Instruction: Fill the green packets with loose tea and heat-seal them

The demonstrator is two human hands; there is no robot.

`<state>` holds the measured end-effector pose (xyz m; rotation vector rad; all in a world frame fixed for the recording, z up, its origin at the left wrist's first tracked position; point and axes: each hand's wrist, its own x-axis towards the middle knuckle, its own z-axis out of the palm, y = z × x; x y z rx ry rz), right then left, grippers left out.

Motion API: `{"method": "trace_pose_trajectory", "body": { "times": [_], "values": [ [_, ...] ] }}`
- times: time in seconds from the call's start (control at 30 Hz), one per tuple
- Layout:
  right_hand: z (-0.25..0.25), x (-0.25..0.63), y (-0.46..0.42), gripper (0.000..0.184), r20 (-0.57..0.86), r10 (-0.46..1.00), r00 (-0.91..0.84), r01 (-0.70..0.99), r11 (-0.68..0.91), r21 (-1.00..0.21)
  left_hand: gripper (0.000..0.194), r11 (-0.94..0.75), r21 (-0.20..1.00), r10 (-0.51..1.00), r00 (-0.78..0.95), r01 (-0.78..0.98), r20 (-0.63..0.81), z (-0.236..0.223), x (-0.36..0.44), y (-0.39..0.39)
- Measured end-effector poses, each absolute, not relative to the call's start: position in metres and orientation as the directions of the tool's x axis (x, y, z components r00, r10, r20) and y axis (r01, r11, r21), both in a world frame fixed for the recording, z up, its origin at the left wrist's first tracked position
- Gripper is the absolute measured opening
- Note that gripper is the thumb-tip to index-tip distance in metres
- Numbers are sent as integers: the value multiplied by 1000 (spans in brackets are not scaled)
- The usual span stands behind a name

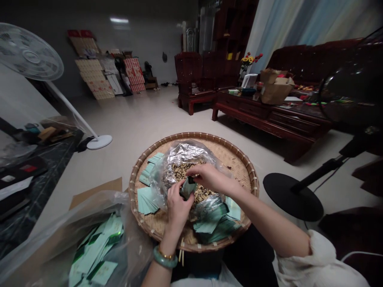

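Note:
My left hand (178,203) is wrapped round a small pale green packet (188,189), held tilted above the bag. At the packet's upper end my right hand (206,177) is closed in a pinch; a small dark thing shows below its fingers, too small to name. Beneath both hands lies a clear plastic bag (187,150), opened wide and filled with a dark and pale loose dry mix (179,171). Flat green packets (147,200) lie fanned at the left of the round woven bamboo tray (239,159). More packets (214,223) are heaped at its near right.
A plastic-lined box (131,227) of green packets (101,247) stands at the lower left. A white fan (100,141) is beyond it; a black fan (293,195) stands at the right. Behind are a wooden low table (254,113) and stacked cartons (95,79).

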<state>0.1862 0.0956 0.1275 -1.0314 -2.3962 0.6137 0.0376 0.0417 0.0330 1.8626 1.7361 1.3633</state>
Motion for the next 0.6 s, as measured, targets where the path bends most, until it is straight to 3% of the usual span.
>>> {"method": "trace_pose_trajectory", "body": {
  "times": [0.17, 0.27, 0.4, 0.6],
  "values": [
    [119, 194, 99, 24, 304, 823, -481, 504, 543, -672, 35, -242, 744, 885, -174, 623, 433, 33, 36, 39],
    [112, 197, 102, 17, 273, 860, -432, 497, 479, -724, 35, -262, 757, 876, -182, 599, 447, 34, 35, 36],
    [106, 192, 101, 24, 196, 854, -482, 433, 426, -795, 34, -282, 746, 866, -175, 603, 468, 35, 35, 34],
    [99, 182, 104, 13, 207, 879, -430, 442, 405, -800, 33, -286, 759, 873, -166, 585, 458, 35, 37, 33]
  ]
}}
